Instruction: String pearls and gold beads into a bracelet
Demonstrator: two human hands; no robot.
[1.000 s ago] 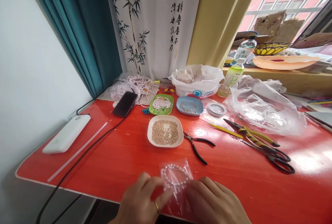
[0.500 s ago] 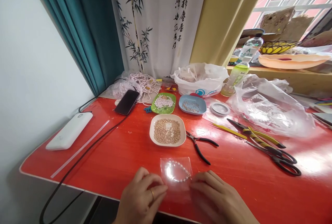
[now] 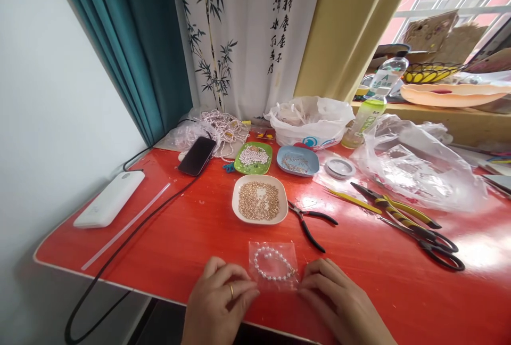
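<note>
A small clear plastic bag (image 3: 273, 287) lies at the front of the red table, with a white beaded bracelet (image 3: 259, 273) forming a loop inside it. My left hand (image 3: 221, 300), with a gold ring on one finger, has its fingers curled and pinched at the bag's lower left corner. On the opposite side my right hand (image 3: 339, 297) is bent with fingertips together at the lower right corner. The exact grip of both fingertips is partly hidden. Just beyond the bag stands a cream dish (image 3: 236, 212) of gold beads, with black-handled pliers (image 3: 309, 228) beside it.
Behind are a green dish (image 3: 239, 168) of pale beads and a blue dish (image 3: 315, 166) of small findings. Yellow tweezers (image 3: 355, 201), larger pliers (image 3: 393, 209) and scissors (image 3: 435, 246) lie right. A phone (image 3: 197, 155), a power bank (image 3: 109, 201) and a black cable (image 3: 136, 232) occupy the left.
The glare on the bag has gone, so the whole bracelet shows. My right hand has shifted slightly to the right; my left hand has barely moved. The view has shifted slightly.
</note>
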